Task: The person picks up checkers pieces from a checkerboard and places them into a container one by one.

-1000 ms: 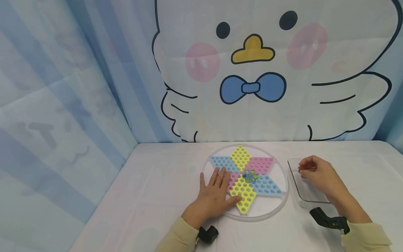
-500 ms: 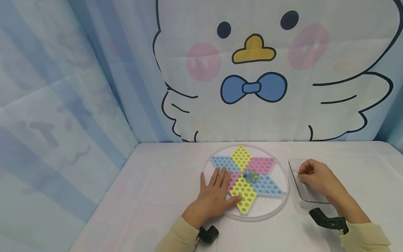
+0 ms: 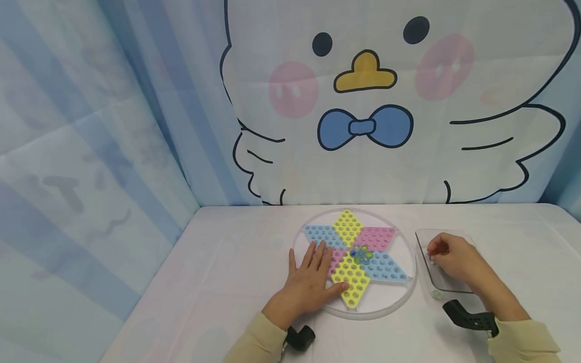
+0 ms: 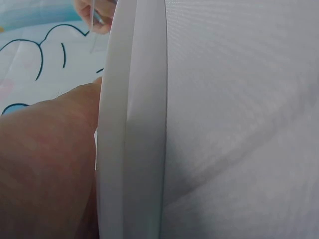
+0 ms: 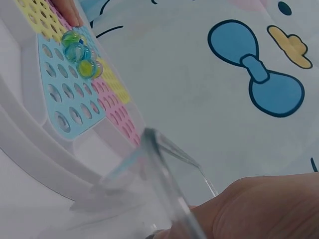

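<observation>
A round Chinese checkers board [image 3: 351,275] with a yellow, blue and pink star of holes lies on the table. Several glass marbles [image 3: 361,254] cluster at its centre, clear too in the right wrist view. My left hand [image 3: 306,282] rests on the board's near left part, fingers spread. My right hand [image 3: 456,257] is over the clear plastic box [image 3: 454,287] on the right, fingers bent and thumb near the index fingertip, by the box's left side. Whether something small is between those fingertips is too small to make out. The box wall [image 5: 167,184] crosses the right wrist view.
A pale cloth covers the table [image 3: 218,282]. Behind it hangs a curtain [image 3: 363,171] printed with a cartoon bird and bow tie. Black camera mounts [image 3: 472,316] are strapped at both wrists. A narrow gap separates board and box.
My right hand has shifted slightly nearer and to the left over the box. My left hand, the board and the marbles have stayed in place.
</observation>
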A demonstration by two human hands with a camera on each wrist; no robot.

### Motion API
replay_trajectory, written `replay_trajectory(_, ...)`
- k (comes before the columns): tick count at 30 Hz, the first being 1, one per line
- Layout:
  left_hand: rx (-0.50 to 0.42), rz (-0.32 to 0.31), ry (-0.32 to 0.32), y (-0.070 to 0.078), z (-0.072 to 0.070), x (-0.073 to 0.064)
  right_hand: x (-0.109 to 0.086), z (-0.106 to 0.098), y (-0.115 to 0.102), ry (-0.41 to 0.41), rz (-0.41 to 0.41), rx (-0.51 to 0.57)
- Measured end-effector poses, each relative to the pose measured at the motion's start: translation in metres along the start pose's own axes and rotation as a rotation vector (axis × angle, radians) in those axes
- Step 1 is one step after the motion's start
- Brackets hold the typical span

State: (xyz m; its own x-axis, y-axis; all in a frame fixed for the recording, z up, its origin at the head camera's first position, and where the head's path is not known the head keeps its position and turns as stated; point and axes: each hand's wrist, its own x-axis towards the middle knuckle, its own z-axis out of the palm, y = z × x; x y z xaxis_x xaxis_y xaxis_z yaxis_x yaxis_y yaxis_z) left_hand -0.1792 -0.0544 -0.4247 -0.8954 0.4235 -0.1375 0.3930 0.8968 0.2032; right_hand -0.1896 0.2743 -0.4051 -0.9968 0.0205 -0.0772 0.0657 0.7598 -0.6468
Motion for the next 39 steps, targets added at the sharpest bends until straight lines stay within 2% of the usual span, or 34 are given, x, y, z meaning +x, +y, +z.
replay_trajectory(9,-0.007,-0.004,-0.005,0.000,0.001,0.000,-0.002,0.001,-0.003,0.025,-0.054,-0.032)
replay_trajectory(16,-0.008,-0.003,-0.007,0.000,0.002,0.001,-0.007,-0.005,-0.014,0.125,-0.071,-0.023)
replay_trajectory(21,-0.004,0.003,0.001,0.000,0.000,0.000,-0.012,-0.007,-0.025,0.208,-0.128,0.004)
replay_trajectory(30,-0.005,-0.002,-0.007,0.001,-0.001,-0.002,-0.017,-0.005,-0.036,0.300,-0.211,0.030)
replay_trajectory(39,-0.006,0.000,-0.009,-0.001,0.000,0.000,-0.019,0.005,-0.052,0.307,-0.279,0.070)
